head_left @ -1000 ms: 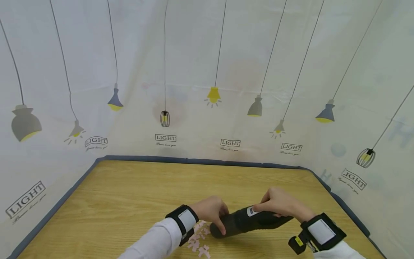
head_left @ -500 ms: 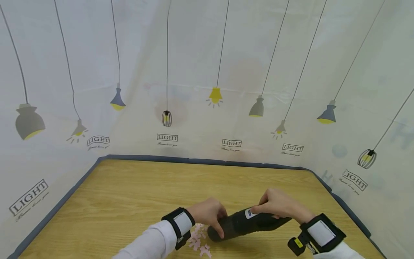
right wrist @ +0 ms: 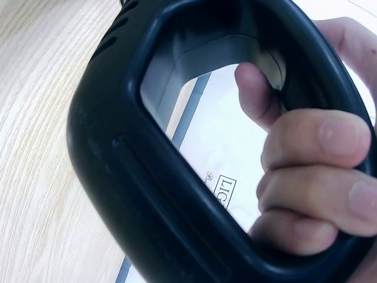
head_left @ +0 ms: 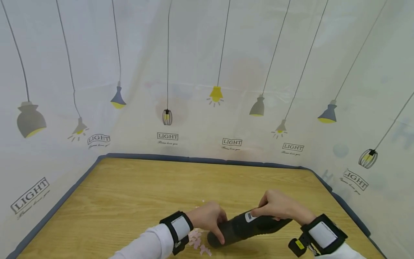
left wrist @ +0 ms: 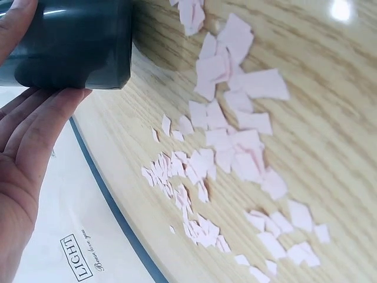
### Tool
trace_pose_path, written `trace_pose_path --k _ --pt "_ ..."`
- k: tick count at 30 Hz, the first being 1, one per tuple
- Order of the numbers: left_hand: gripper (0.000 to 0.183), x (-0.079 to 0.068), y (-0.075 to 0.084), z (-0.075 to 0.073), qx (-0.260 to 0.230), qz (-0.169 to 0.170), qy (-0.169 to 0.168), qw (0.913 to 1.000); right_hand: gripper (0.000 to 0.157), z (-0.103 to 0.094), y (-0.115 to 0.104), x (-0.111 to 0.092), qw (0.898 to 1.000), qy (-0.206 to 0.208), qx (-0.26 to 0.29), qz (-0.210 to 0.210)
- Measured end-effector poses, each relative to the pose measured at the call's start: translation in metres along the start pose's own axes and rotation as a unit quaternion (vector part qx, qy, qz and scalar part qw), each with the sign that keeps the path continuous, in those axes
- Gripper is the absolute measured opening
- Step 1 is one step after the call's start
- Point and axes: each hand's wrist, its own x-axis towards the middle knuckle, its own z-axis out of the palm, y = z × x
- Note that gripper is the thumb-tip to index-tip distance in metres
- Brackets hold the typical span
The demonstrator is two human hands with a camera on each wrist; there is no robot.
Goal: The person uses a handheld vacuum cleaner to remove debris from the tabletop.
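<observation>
A black handheld vacuum cleaner [head_left: 240, 227] is held level, low over the wooden table, its front end pointing left. My left hand [head_left: 207, 217] grips that front end, thumb on the near side and fingers on the far side. The right hand [head_left: 279, 205] holds the handle; in the right wrist view several fingers [right wrist: 312, 171] curl through the loop of the handle [right wrist: 112, 124]. Torn pale pink paper scraps [left wrist: 235, 147] lie loosely spread just beyond the smooth dark front end [left wrist: 88, 44] in the left wrist view. The left hand and wrist partly cover these scraps in the head view.
The wooden table [head_left: 136, 190] has a dark blue border [head_left: 187, 159] at its back and sides. Behind it hangs a pale sheet [head_left: 194, 54] printed with lamps and words. Each wrist wears a black strap with a white pad [head_left: 322, 233].
The vacuum cleaner's front end and my left hand have shifted slightly left and toward me. A few small scraps now show beyond the left hand. The right hand keeps its grip, almost still.
</observation>
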Motion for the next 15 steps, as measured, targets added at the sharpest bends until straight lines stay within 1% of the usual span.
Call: trace_pose_path --k 6,11,15 --pt "0.043 -0.0026 0.0013 0.0018 -0.01 -0.01 -0.007 0.9999 0.026 0.0005 -0.0019 -0.0009 1.0 -0.007 0.003 -0.003" --pt "0.042 -0.0042 0.0021 0.0026 -0.002 -0.003 -0.008 1.0 0.025 0.0015 -0.0025 -0.0023 1.0 -0.012 -0.001 -0.014" --pt "0.042 -0.0057 0.0033 0.0021 0.004 0.001 -0.007 1.0 0.025 0.0022 -0.0048 -0.0034 1.0 -0.013 -0.003 -0.013"
